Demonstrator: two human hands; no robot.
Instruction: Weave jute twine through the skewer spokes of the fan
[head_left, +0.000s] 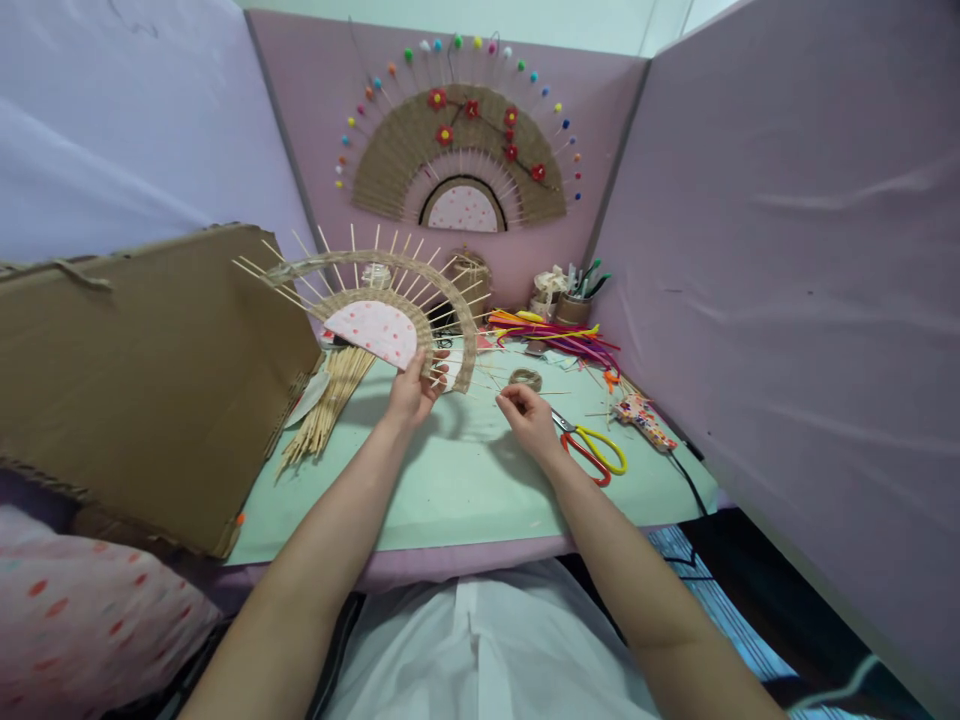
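Half-made fan: the stick fan (pixel 379 320) is up off the table (pixel 465 490), left of its middle, tilted, with its sticks pointing away to the far side.
Done on it: the sticks are spread in a half-circle, a dotted half-disc (pixel 375 338) covers the base, a tan inner band (pixel 421 325) rings that, and a narrow outer band (pixel 470 345) crosses the sticks farther out.
Left on it: the sticks between the two bands are bare, and no flowers show. Against the pinned fan (pixel 405 140) on the far wall, with its broad tan covering and red flowers, it seems only partway along.
Left hand (pixel 414 392): grips the fan's near right corner, thumb on top, fingers partly behind.
Right hand (pixel 525 412): apart from the fan on its right, thumb and fingertips pinched together; whether a fine strand lies between them cannot be told.
Pen cup (pixel 574 308): brown, at the far right, holding green-tipped pens or similar tools.
Pale-stuffed jar (pixel 541 300): just left of the pen cup, topped with crumpled cream material.
Around the right hand: a twine coil (pixel 525 379) just beyond, scissors (pixel 576 432) to the right, and a patterned glue gun (pixel 645 422) farther right.
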